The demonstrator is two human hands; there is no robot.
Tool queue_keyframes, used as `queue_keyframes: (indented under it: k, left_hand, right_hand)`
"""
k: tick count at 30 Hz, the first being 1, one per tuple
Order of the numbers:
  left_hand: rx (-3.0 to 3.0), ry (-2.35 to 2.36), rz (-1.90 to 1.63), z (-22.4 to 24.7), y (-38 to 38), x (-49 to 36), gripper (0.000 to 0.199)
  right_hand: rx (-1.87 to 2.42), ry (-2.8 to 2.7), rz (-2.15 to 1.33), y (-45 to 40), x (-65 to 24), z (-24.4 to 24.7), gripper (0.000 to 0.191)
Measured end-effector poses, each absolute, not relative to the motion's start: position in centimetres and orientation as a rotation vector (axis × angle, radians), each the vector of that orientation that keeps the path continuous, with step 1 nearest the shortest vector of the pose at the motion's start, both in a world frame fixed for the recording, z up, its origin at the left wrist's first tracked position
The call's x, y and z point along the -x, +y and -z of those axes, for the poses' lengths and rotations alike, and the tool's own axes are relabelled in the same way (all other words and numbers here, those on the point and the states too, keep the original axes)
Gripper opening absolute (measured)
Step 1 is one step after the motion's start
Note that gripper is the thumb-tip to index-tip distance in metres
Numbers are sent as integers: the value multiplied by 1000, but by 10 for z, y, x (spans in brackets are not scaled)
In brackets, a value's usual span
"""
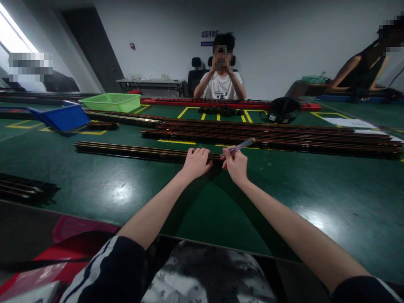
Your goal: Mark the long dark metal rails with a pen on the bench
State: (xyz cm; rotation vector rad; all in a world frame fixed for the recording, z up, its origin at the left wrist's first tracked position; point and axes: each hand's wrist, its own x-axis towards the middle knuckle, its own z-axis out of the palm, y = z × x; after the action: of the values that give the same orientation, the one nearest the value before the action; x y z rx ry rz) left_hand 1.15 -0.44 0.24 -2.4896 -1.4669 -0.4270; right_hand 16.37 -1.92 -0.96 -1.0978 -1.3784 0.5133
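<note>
A bundle of long, thin, dark glossy rods [132, 152] lies crosswise on the green table in front of me. My left hand [196, 163] grips its right part, fingers over the far side and thumb on the near side. Just to the right, my right hand [236, 163] is closed around a clear-barrelled pen [243, 145]. The pen slants, with its far end up to the right and its lower end at the right end of the rods. My fingers partly cover that end, so I cannot tell whether the tip touches them.
Behind my hands lies a longer stack of dark rods [284, 134]. A blue tray [63, 118] and a green basket [110, 102] stand at left. More rods [25, 189] lie near left. A black round object [284, 110] sits beyond. A person [221, 82] sits opposite.
</note>
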Motion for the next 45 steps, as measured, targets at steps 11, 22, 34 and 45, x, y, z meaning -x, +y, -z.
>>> queue_keyframes:
  k: [11,22,34,45]
  left_hand:
    - [2464,-1532,442,-1,0,-7,33]
    - [2499,-1463,508,3,0,-8,34]
    - [2508,-1459,476,0,-1,-10,33]
    - [2496,-1514,449,-4,-3,-7,36]
  right_hand:
    - [1061,-1380,-545,-19,-164,10,44]
    - [1093,-1300,-521,-21,-164,7,45]
    - [1128,-1322,-535,-21,-165,8,43]
    - [1110,-1360,-528,-21,-164,7,44]
